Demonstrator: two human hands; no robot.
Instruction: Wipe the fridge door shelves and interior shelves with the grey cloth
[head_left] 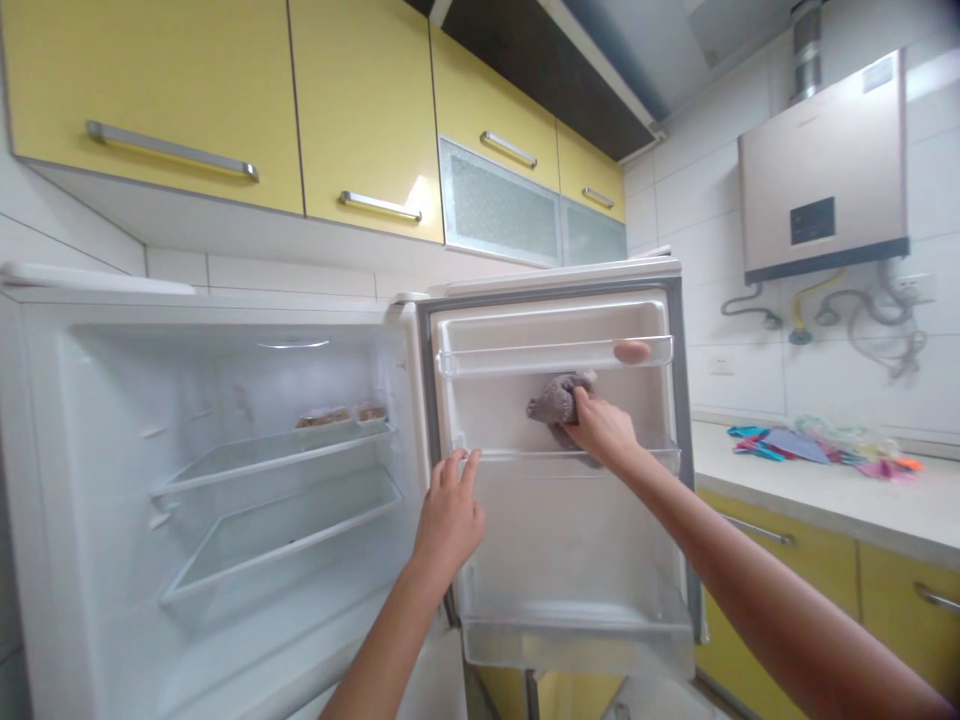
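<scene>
One fuzzy, bunched grey cloth (555, 402) gripped in right hand (606, 430), left hand (453, 512) loose-fingered beside clear plastic door shelf (514, 463)

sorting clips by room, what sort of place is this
Most likely a home kitchen: there is an open refrigerator, a row of yellow wall cabinets, and what looks like a water heater on the tiled wall.

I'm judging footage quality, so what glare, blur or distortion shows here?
Head view: glare whitens a patch low on a yellow cabinet door; the grey cloth in the right hand looks soft; colourful items on the counter look smeared; the right forearm seems stretched toward the corner, as with a wide lens.
</scene>
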